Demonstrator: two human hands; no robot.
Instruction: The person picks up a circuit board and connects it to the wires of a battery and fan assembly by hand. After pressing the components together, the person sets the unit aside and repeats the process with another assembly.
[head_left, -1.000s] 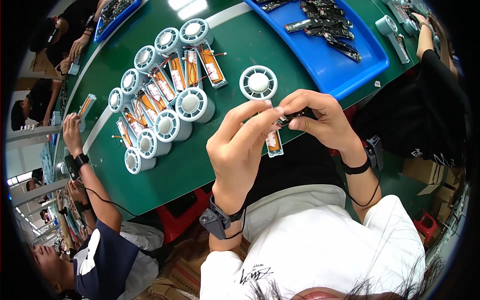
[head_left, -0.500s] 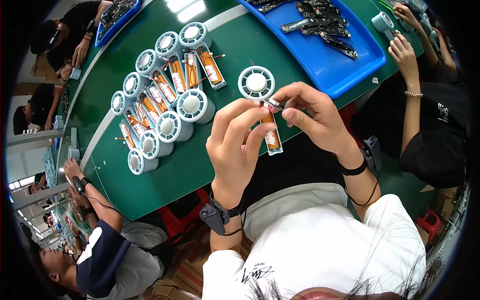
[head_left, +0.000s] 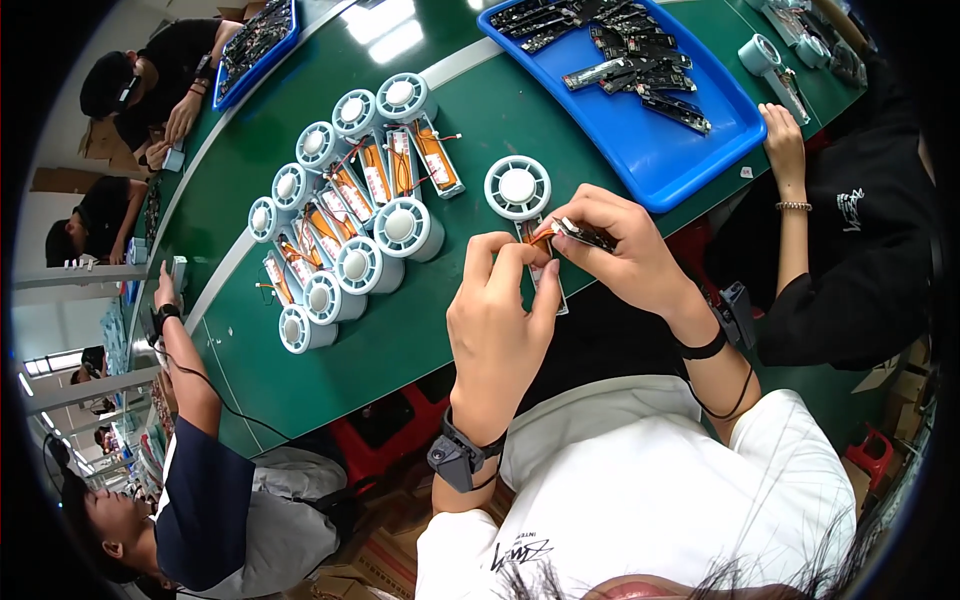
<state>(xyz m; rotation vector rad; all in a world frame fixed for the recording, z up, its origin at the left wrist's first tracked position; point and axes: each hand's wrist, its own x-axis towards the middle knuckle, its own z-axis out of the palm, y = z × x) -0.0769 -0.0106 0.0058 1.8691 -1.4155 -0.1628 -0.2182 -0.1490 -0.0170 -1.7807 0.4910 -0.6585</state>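
Observation:
A handheld fan body (head_left: 515,210) lies in front of me, its round light-blue grille at the far end and its open handle toward me. Above that handle, my right hand (head_left: 637,250) pinches a small dark circuit board (head_left: 592,236) with a white connector at its end. Thin orange and red wires (head_left: 541,237) run from beside the board to the fingertips of my left hand (head_left: 500,315), which are closed on them. My fingers cover much of the handle and the exact wire ends.
Several similar fan bodies (head_left: 398,228) with orange batteries and loose wires stand in rows on the green table (head_left: 330,375) at left. A blue tray (head_left: 655,160) of dark circuit boards sits at far right. Co-workers sit on both sides; a person's hand (head_left: 785,140) rests beside the tray.
The circuit board in my right hand has turned and shows more plainly. My left hand has shifted slightly toward me and right. The co-worker at right has put a fan down on the table.

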